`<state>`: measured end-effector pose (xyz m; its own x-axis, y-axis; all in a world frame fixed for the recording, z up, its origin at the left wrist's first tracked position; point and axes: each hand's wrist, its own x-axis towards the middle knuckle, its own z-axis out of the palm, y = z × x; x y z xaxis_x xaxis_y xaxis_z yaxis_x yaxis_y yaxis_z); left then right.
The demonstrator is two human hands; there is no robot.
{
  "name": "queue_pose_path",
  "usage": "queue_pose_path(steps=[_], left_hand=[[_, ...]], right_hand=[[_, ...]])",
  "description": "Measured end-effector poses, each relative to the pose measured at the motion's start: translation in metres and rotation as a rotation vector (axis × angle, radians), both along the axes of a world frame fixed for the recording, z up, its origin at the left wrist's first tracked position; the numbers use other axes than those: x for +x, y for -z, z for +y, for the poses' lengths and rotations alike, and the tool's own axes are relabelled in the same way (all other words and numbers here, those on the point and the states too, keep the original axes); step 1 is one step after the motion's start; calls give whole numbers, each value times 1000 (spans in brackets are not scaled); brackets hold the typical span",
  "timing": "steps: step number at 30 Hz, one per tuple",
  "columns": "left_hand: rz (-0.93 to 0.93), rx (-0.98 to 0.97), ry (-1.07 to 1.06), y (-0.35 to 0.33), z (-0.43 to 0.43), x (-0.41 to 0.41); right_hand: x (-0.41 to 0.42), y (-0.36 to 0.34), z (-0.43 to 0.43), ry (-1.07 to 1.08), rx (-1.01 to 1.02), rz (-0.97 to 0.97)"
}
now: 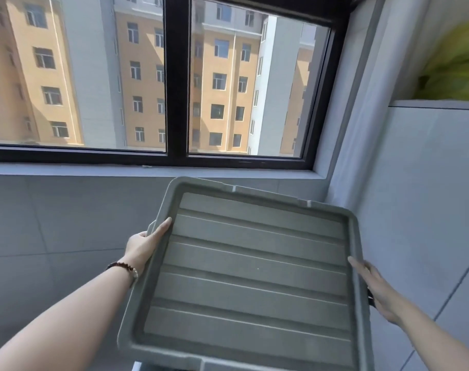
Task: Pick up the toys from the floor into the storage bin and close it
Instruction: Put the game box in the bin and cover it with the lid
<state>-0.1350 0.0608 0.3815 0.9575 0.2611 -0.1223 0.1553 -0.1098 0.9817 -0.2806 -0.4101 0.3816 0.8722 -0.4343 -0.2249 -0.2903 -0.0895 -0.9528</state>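
Head view: at lower left a bare forearm reaches in, a dark beaded bracelet round the wrist, and the left hand clamps the left edge of a grey ribbed lid, thumb laid flat along the rim on top, fingers curled under it. The lid is held in the air, tilted up toward the camera with its ridged panel showing, in front of a grey tiled wall and below a window sill. Above the sill a black-framed window looks out on an orange and grey apartment block in sunlight. On the lid's right edge the right hand grips the rim, thumb stretched along the top; its other fingers are hidden behind the rim. Just under the lid's near edge a pale strip shows, too little of it to say what it is. At upper right a blurred yellow-green mass sits on a grey ledge, well apart from the lid
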Motion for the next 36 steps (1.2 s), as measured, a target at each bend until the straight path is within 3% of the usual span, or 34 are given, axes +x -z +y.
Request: queue_pose_path(steps=[3,15,22,27,30,33,36], left_hand=[[78,55,-59,27,-1,16],[212,397,31,186,2,28],[193,660,211,200,-9,41],[340,1002,368,203,-52,21],[277,1103,444,208,-93,10],[106,1077,576,210,-150,-6],[-7,1060,714,212,-211,-22]], right_hand=[[16,32,4,144,-76,24],[72,154,19,-28,-70,172],[88,202,22,-23,-272,230],[78,209,6,-4,-332,254],[70,212,4,20,-242,273],[69,220,3,64,-143,300],[68,232,-11,63,65,491]])
